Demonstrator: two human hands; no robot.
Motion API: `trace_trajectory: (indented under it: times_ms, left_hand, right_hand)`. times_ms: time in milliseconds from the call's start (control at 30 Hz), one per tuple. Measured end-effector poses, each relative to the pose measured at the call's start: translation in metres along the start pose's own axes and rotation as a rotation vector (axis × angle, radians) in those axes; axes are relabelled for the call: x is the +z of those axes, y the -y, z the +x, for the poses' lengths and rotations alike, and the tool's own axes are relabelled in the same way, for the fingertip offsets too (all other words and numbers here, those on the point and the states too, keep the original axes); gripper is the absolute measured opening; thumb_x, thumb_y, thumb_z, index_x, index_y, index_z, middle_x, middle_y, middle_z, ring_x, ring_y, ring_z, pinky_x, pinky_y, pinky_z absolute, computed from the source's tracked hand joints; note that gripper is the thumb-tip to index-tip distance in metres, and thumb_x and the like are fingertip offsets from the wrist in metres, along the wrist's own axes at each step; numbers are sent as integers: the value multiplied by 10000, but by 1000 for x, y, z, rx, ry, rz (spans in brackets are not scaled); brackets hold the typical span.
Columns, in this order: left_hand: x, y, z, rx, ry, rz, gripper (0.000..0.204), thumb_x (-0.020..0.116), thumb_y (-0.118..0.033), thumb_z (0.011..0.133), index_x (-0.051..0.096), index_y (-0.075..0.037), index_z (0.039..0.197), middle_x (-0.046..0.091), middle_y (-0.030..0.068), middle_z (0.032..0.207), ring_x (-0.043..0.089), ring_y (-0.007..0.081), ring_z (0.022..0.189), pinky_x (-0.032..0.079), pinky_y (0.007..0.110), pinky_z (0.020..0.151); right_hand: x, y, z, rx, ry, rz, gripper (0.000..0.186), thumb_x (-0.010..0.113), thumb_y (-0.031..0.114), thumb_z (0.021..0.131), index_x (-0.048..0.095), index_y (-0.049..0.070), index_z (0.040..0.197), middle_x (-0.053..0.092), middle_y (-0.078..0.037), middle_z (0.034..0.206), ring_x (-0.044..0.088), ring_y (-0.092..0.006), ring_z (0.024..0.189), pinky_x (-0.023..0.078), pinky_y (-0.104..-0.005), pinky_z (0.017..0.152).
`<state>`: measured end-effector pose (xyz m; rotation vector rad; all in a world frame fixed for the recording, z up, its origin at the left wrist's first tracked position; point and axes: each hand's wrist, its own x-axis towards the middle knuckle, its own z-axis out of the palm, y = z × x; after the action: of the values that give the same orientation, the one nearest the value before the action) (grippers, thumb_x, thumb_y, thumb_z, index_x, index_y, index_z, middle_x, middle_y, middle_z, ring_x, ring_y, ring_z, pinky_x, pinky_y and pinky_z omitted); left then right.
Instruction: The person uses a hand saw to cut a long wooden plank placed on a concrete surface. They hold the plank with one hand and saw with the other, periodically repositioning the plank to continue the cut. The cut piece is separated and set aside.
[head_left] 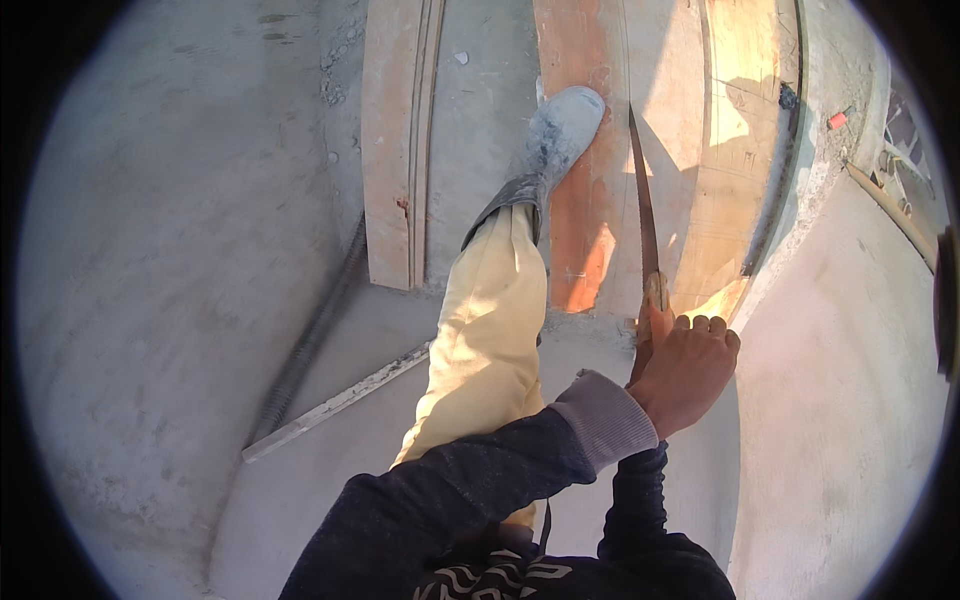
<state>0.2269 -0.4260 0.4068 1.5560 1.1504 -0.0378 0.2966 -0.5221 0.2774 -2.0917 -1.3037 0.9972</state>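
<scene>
A hand saw (645,215) with a long thin blade stands on edge in a cut in a plywood board (720,150). My left hand (690,372) is wrapped around the saw's orange-brown handle (655,318) at the board's near edge, its arm reaching across my body in a dark sleeve with a grey cuff. My right sleeve (640,500) rises toward the same handle, but my right hand is hidden under the left one. My leg in pale yellow trousers (490,330) stretches forward, and its dusty grey shoe (560,130) presses on the reddish part of the board, left of the blade.
A narrow wooden plank (395,150) lies to the left of the board on the concrete floor (180,250). A ribbed grey hose (310,340) and a thin pale strip (330,405) lie at lower left. Small debris and a red object (838,120) sit at upper right.
</scene>
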Motion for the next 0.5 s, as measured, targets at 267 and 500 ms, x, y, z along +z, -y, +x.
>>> trace_trajectory:
  times_ms: [267,500]
  left_hand:
    - [-10,-8,16,111,-117,-108,100,639,-48,825,621,10,904,633,141,817,654,260,762,505,370,732]
    - [-26,-2,8,82,-130,43,77,651,-68,874,636,4,852,619,83,719,637,172,676,527,333,701]
  right_hand:
    - [79,-34,183,8,70,-44,358,621,94,863,672,72,1217,733,-170,1017,727,-326,871,564,-378,747]
    - [-13,1,-4,19,-27,33,355,637,88,864,665,40,1214,741,-171,985,735,-306,845,568,-369,742]
